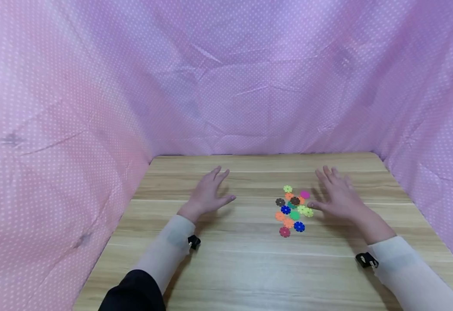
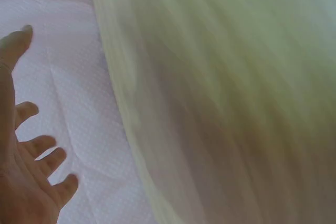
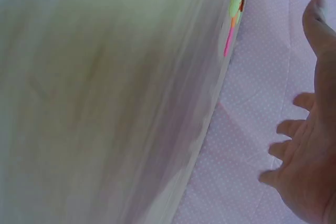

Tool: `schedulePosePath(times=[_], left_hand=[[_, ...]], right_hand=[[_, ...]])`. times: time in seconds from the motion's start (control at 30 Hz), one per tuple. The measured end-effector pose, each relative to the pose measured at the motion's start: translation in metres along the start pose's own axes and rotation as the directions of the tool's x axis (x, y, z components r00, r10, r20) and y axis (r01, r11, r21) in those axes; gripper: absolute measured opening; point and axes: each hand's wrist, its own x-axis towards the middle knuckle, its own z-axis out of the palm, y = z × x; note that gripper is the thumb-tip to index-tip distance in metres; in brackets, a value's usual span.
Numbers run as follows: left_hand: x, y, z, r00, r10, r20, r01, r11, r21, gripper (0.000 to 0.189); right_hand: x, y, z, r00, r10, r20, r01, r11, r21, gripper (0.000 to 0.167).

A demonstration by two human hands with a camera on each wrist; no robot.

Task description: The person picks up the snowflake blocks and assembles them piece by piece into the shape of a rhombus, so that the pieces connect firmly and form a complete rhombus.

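Polka-dot fabric (image 1: pixel 226 86) hung as backdrop, back plus left and right sides; pinker at left, more lilac at back. White dots, creases and soft folds throughout, greyish patches (image 1: pixel 11 139) on left side. Light wood-grain tabletop (image 1: pixel 245 276), grain running side to side, far corners rounded, far edge near the back fabric. Pale sheen on near middle of tabletop. Wrist views: fabric past tabletop edge, grain blurred.

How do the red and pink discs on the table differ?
The red disc is duller; the pink disc is brighter. The red disc lies at the near end of the discs; the pink disc toward the far end, closer to the right hand. Both are round and flat.
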Motion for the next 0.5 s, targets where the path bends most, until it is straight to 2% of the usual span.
schedulePosePath(times=[0.1, 0.23, 0.37, 0.5], left_hand=[[0.005, 0.008, 0.003, 0.999, 0.010, 0.038, -0.008, 0.999, -0.041, 0.088], [0.014, 0.022, 0.005, 0.997, 0.022, 0.078, -0.013, 0.992, -0.122, 0.076], [0.023, 0.037, 0.008, 0.992, 0.026, 0.120, -0.003, 0.982, -0.189, 0.066], [0.033, 0.051, 0.018, 0.985, 0.055, 0.163, -0.021, 0.979, -0.203, 0.059]], right_hand=[[-0.001, -0.004, 0.001, 0.998, 0.006, 0.055, -0.008, 0.999, 0.050, 0.109], [-0.001, -0.010, 0.003, 0.994, 0.001, 0.112, -0.013, 0.995, 0.101, 0.090], [0.001, -0.016, 0.006, 0.989, -0.034, 0.142, 0.014, 0.990, 0.140, 0.075], [0.002, -0.021, 0.009, 0.986, -0.077, 0.149, 0.053, 0.986, 0.160, 0.062]])
